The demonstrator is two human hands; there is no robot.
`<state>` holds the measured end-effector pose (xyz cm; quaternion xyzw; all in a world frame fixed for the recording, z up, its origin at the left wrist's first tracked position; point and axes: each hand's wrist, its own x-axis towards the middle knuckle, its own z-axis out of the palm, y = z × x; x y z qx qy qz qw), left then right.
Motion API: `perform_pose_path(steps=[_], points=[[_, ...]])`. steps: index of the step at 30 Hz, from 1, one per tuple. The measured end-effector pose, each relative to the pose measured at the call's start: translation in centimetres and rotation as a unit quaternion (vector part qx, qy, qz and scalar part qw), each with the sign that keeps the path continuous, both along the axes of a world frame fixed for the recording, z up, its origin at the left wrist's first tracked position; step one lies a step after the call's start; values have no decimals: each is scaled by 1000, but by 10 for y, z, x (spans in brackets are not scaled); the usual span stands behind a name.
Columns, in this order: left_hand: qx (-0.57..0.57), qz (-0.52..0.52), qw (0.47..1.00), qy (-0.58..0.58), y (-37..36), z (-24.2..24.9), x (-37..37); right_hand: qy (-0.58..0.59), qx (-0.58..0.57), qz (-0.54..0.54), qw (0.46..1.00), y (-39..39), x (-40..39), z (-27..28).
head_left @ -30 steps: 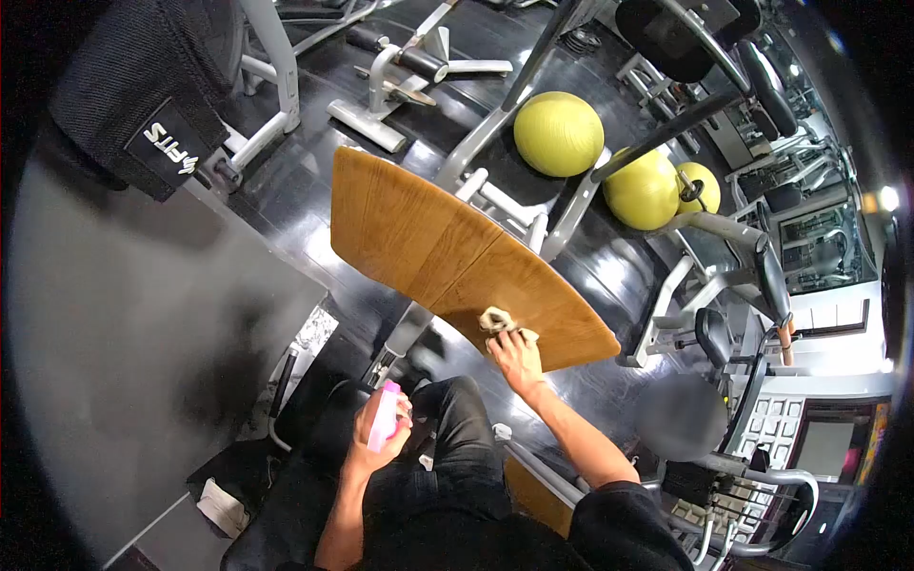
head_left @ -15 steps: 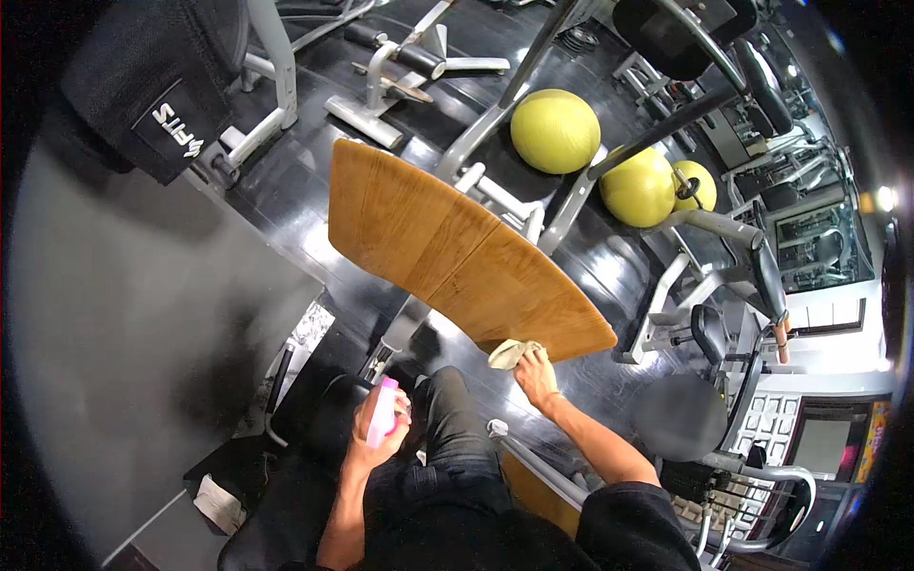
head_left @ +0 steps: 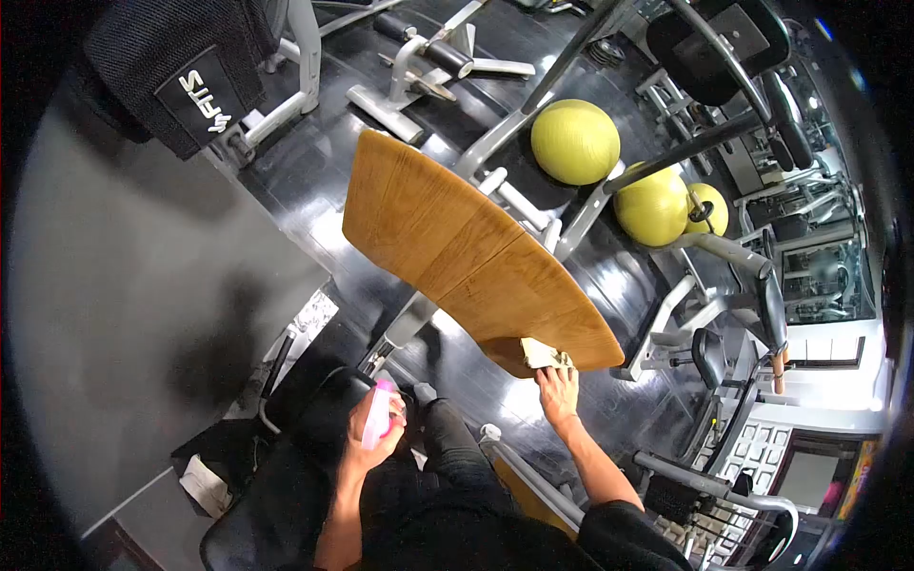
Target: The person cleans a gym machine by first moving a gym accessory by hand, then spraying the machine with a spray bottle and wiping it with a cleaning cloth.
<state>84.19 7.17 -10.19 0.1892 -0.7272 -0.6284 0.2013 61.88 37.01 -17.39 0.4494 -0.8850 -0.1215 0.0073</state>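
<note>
Low in the head view, my left hand (head_left: 360, 430) is closed around a pink spray bottle (head_left: 378, 415), held upright over my lap; my fingers partly cover it. My right hand (head_left: 559, 394) grips a pale cream cloth (head_left: 543, 354). That cloth rests on the near right end of a curved wooden board (head_left: 447, 233), with my fingertips at the board's lower edge. The board has a brown wood grain and a seam across its middle. It stands tilted in front of me on a grey metal frame.
Yellow exercise balls (head_left: 575, 142) sit beyond the board among grey-framed gym machines. A black padded piece (head_left: 181, 76) with white lettering stands at upper left, above a grey panel (head_left: 171, 314). Another whitish cloth (head_left: 205, 485) lies at lower left. A metal bar (head_left: 533, 476) runs beside my right leg.
My right hand and the cloth have moved up and slightly right, from the board's lower edge onto its surface. My left hand still holds the bottle. The view has shifted a little.
</note>
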Motion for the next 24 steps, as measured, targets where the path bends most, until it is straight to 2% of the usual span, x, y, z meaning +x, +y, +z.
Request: perform_pose_path(steps=[3,5,6,11,13,15,17,19,20,21,23,24], points=[[3,0,1000,1,4,-3,-1,1,-19,8,1000,-1,-1,11],[-54,1,998,30,8,-9,-3,-55,-58,-12,997,4,-3,38],[-15,5,1000,16,13,-9,-3,-26,-90,13,996,9,-6,55],[-8,31,999,-3,30,-4,-6,106,-207,-2,973,24,-19,101],[1,51,999,-2,34,-5,-2,97,-193,-14,976,22,-23,92],[-26,93,995,-9,40,-7,5,71,-110,0,991,23,-26,75],[-19,129,991,-26,44,-2,13,54,-124,22,991,19,-26,66],[-81,131,986,-58,47,-2,28,52,-135,25,989,22,-26,57],[-143,115,982,-33,45,-14,37,70,-170,61,981,21,-30,53],[-149,120,981,-38,48,-11,43,64,-176,65,980,20,-31,50],[63,195,975,-81,59,-6,52,63,-181,91,977,19,-32,49],[122,222,965,-65,64,-6,54,54,-179,98,977,17,-31,51]])
